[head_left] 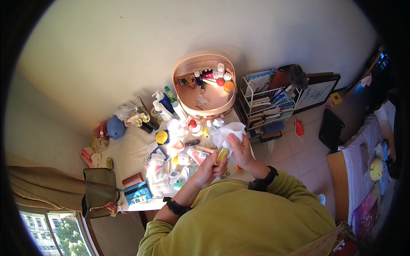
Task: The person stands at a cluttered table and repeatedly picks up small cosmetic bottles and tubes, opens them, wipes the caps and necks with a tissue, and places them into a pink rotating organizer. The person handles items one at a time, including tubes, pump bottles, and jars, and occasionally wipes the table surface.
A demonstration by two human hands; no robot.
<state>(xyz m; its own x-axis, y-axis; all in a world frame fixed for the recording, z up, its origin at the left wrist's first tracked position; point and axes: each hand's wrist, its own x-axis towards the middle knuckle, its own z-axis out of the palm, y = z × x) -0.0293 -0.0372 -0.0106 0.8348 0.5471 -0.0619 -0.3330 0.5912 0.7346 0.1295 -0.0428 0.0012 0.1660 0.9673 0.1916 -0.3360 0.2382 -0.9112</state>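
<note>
In front of my body, my left hand [209, 171] is closed round a small yellowish, see-through bottle [221, 155]. Beside it, my right hand [241, 150] pinches a crumpled white tissue [230, 133], which hangs close to the bottle's upper end; whether they touch I cannot tell. Under and around both hands, the white table [124, 168] is covered with toiletries. A pink tube [197, 156] lies just left of my left hand. Beyond it are a bottle with a red top [193, 124] and a dark small bottle [192, 142]. Bright sunlight washes out some items.
At the table's back stands an open pink storage case [176, 81] with cosmetics inside. Pump bottles [162, 112] stand left of it. An olive bag [99, 187] and blue pouch [138, 193] are at the left. A white wire rack [267, 102] with books stands right of the table.
</note>
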